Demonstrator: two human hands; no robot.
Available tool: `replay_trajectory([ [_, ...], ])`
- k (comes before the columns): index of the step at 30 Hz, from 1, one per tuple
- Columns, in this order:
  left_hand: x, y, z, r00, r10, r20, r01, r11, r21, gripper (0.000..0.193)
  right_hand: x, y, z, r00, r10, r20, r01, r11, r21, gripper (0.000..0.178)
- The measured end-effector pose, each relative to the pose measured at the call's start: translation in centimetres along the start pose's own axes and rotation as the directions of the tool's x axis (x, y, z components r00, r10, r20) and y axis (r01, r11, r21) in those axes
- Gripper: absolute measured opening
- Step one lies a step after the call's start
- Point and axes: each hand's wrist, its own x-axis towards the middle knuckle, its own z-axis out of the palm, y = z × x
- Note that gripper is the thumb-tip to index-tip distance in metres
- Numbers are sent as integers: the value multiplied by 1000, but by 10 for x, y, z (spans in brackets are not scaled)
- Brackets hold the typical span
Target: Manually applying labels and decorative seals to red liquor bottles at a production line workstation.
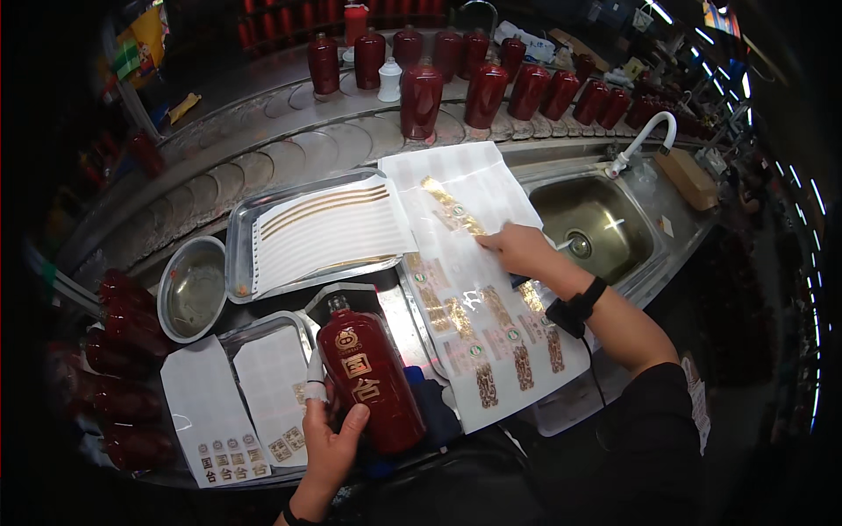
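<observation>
My left hand (329, 451) holds a dark red glass bottle (390, 412) by its side, thumb across the front and a white-wrapped finger along the left edge. The bottle leans slightly, neck away from me, with a gold emblem and gold characters on its face. My right hand (531, 254), wearing a black wristband, pinches the near end of a gold decal strip (454, 207) with a small green mark. That strip lies on a large white backing sheet (469, 167). Several more gold decals (482, 351) are spread over the sheet's nearer half.
Left of the sheet, a metal tray (241, 254) bears paper with brown-gold stripes (324, 210). Beside it are a bowl (189, 289) and smaller decal sheets (206, 394). A sink (588, 219) with a white faucet (649, 131) is at right. Red bottles (421, 101) line the conveyor (289, 153) behind.
</observation>
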Motion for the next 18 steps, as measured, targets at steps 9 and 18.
replay_trajectory([
  [9, -2, -4, -1, 1000, 3, -17, -3, 1000, -30, 64, -22, 50, 6, 772, 476, -422, -454, 877, 160, 34],
  [18, -16, 2, -10, 999, 41, -20, -40, 999, 9, 73, -14, 103, 18, 730, 600, -327, -408, 766, 496, 19],
])
